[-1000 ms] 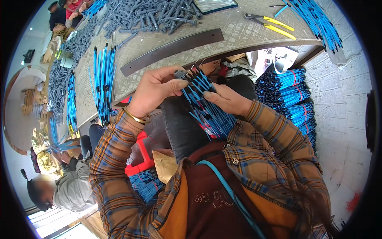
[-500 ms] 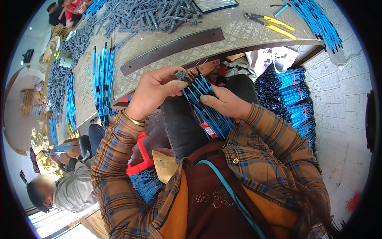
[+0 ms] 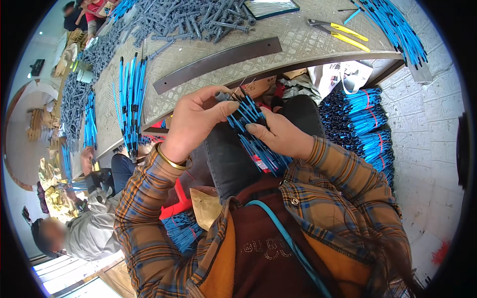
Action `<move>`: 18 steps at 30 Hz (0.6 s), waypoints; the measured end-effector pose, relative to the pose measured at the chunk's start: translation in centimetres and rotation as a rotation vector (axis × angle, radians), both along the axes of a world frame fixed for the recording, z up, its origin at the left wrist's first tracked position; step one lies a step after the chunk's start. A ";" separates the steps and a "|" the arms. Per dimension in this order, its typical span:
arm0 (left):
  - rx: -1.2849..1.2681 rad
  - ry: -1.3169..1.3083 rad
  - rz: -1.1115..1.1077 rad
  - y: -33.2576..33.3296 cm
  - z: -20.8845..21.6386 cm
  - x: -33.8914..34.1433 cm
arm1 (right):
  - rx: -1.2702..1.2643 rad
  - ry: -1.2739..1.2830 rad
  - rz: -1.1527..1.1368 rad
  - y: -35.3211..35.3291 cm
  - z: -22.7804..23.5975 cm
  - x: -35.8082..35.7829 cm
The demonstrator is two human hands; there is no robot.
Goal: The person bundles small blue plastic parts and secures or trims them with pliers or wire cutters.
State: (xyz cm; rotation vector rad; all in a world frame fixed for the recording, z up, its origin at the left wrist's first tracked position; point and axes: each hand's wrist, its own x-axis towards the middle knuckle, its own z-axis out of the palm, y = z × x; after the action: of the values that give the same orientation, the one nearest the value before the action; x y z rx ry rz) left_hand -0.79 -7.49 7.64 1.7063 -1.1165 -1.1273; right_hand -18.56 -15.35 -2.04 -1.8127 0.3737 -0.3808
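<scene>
My right hand (image 3: 284, 133) is closed round a bundle of thin blue sticks with black bands (image 3: 263, 155), held slanting over my lap. Its thumb lies across the top of the bundle. Between the thumb and fingers of my left hand (image 3: 195, 119) is a small grey ribbed plastic piece (image 3: 222, 96), pinched beside the bundle's upper end. A few thin bare wires (image 3: 243, 85) stick out there, next to the left fingertips. My fingers hide part of the grey piece.
A curved dark metal strip (image 3: 218, 64) lies along the table edge, near yellow-handled pliers (image 3: 343, 35). Grey plastic parts (image 3: 184, 20) are heaped behind it. Blue sticks (image 3: 130, 107) lie at left; tied bundles (image 3: 365, 119) are stacked at right. A co-worker (image 3: 92, 228) sits at lower left.
My hands stay at nearly the same place, the left one turned slightly with the grey piece. At left, the co-worker's hand has come up beside the table edge.
</scene>
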 end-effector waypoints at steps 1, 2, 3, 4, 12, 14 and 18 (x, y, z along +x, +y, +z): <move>-0.018 0.005 0.012 -0.1 0.1 0.0 | -0.066 0.016 -0.064 0.1 0.1 0.0; -0.035 0.011 0.026 -0.2 0.1 -0.1 | -0.067 0.016 -0.063 0.1 0.3 0.0; -0.037 0.011 0.026 -0.5 0.3 0.1 | -0.122 0.012 -0.105 0.0 0.5 0.1; -0.062 0.009 -0.026 -1.0 0.6 0.4 | -0.177 0.009 -0.148 -0.2 0.7 0.2; -0.039 0.140 -0.233 -1.8 -0.1 1.7 | 0.121 0.007 0.188 -2.2 -0.7 0.4; 0.041 0.174 -0.258 -1.4 -0.4 1.5 | 0.273 0.016 0.292 -2.3 -1.2 0.3; -0.009 0.226 -0.210 -1.2 -1.5 1.4 | 0.319 0.116 0.334 -2.6 -1.6 0.2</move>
State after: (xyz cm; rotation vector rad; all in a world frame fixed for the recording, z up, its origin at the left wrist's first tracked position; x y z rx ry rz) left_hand 0.64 -8.74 6.16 1.4366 -1.1730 -1.4053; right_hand -18.32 -17.93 -3.60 -1.5505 0.1920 0.0186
